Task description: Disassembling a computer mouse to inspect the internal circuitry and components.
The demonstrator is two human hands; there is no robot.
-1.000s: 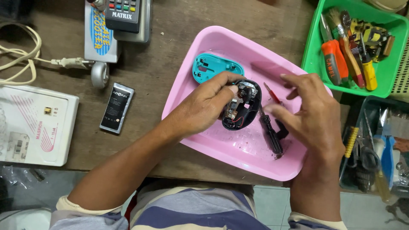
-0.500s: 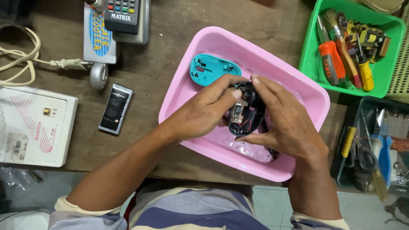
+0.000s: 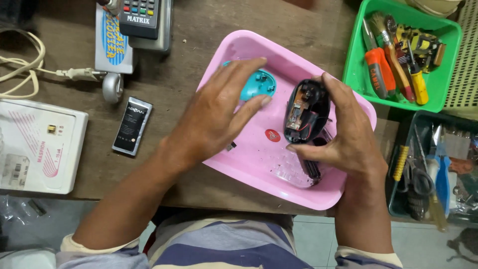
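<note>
Fingers of the right hand wrap the opened black mouse body, holding it tilted above the pink tray with its circuit board facing the camera, while the left hand, spread wide and holding nothing, reaches over the teal mouse cover lying in the tray's far corner. Doing this well probably means gripping the shell only by its edges, clear of the board and thin wires, and keeping it over the tray so loose bits land inside. Around the tray on the worn wooden bench lie a phone battery, a white box and a green bin of screwdrivers, with tiled floor below.
</note>
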